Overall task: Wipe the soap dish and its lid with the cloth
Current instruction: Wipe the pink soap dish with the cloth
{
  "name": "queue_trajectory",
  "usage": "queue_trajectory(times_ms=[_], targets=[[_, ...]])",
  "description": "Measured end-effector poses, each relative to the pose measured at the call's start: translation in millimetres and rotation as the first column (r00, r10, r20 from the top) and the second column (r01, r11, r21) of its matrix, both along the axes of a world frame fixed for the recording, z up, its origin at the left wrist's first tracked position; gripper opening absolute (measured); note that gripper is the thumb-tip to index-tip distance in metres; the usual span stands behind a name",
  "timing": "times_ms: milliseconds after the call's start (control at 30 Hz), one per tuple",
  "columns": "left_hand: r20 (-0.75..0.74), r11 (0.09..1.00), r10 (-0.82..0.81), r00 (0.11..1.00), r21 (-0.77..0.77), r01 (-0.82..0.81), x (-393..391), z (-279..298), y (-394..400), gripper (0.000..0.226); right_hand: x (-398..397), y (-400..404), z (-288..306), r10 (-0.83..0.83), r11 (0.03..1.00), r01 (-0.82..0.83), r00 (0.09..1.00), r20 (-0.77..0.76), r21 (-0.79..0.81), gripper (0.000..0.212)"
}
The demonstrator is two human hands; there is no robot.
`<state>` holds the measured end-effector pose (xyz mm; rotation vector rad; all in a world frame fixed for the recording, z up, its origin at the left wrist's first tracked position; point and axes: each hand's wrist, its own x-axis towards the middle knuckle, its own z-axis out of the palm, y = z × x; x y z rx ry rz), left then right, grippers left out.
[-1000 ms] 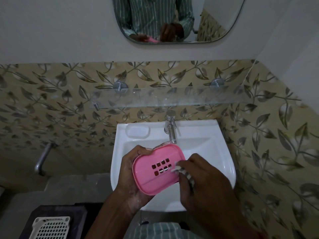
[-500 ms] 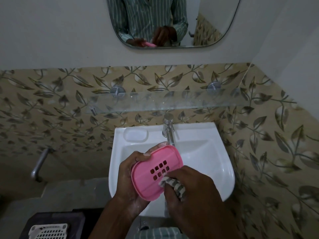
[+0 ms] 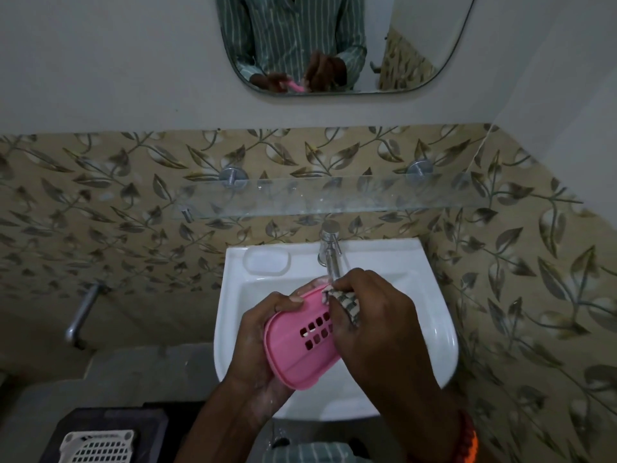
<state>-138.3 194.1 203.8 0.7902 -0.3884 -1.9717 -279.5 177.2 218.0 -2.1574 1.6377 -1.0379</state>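
So the right hand (image 3: 374, 322) is curled around the striped cloth (image 3: 349, 304), which is pressed against the far end of the pink soap dish (image 3: 300, 349). The dish is gripped from the left side by the left hand (image 3: 263, 355), thumb hooked over the rim, and is held tilted over the white sink (image 3: 434, 329), just below the tap (image 3: 329, 252). Looks like the wiping step is underway on the slotted face. Next, the cloth probably needs to be dragged across the holes, then the lid gets tackled. No lid can be spotted, tbh.
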Motion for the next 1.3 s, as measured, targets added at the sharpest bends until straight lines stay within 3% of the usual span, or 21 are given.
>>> queue_trajectory(times_ms=[100, 167, 300, 467, 567, 667, 733, 833, 933, 1100, 1167, 1300], targets=[[0.015, 0.998, 0.021, 1.000, -0.052, -0.020, 5.9, -0.7, -2.3, 0.073, -2.5, 1.8, -4.4, -0.041, 0.998, 0.042, 0.999, -0.011, 0.047, 0.006], [0.021, 0.996, 0.024, 0.999, -0.087, -0.022, 6.7, 3.0, -2.3, 0.077, -4.2, 4.1, -6.6, -0.071, 0.993, 0.071, 0.997, -0.005, 0.095, 0.007], [0.002, 0.993, 0.055, 0.998, -0.104, -0.054, 8.0, 9.8, -2.8, 0.057, 1.5, 12.4, -2.6, 0.007, 0.998, -0.013, 0.994, 0.107, 0.055, 0.011], [0.029, 0.994, -0.004, 1.000, -0.112, 0.007, 11.7, -3.7, -6.3, 0.074, 2.1, 19.1, -0.6, 0.133, 0.990, -0.140, 0.979, 0.157, 0.034, 0.021], [0.008, 0.992, -0.037, 0.999, -0.122, 0.037, 11.1, -6.8, -7.0, 0.073, -5.0, 14.2, 0.0, 0.079, 0.991, -0.099, 0.975, 0.206, 0.088, 0.019], [0.021, 0.995, -0.016, 1.000, -0.100, 0.018, 10.0, -2.4, -5.4, 0.055, -12.3, 5.3, -0.1, -0.047, 0.993, 0.015, 0.957, 0.288, 0.113, 0.013], [0.047, 0.994, -0.017, 0.999, -0.110, 0.022, 8.3, -3.4, -5.4, 0.067, -11.1, 6.0, -1.1, -0.076, 0.989, 0.032, 0.947, 0.313, 0.143, 0.016], [0.082, 0.998, 0.010, 0.997, -0.056, -0.006, 4.3, -13.2, -10.2, 0.079, 6.1, 23.2, -0.2, 0.044, 0.989, -0.081, 0.962, 0.271, 0.126, 0.021], [0.088, 0.999, 0.046, 0.995, -0.006, -0.045, 3.1, -18.6, -11.1, 0.065, 22.7, 39.0, 1.7, 0.171, 0.971, -0.205, 0.957, 0.235, 0.127, 0.014], [0.070, 0.998, 0.003, 0.998, -0.057, 0.001, 7.9, -19.3, -4.7, 0.081, -4.1, 9.8, -1.0, -0.086, 0.986, 0.046, 0.962, 0.260, 0.157, 0.013], [0.085, 0.999, 0.018, 0.996, -0.052, -0.014, 5.6, -19.5, -4.6, 0.084, -7.0, 8.4, -1.0, -0.105, 0.987, 0.073, 0.968, 0.230, 0.145, 0.016], [0.024, 0.998, 0.061, 0.998, -0.021, -0.061, -1.5, -19.2, -7.2, 0.056, 19.1, 36.3, 3.5, 0.137, 0.969, -0.183, 0.956, 0.261, 0.164, 0.012]])
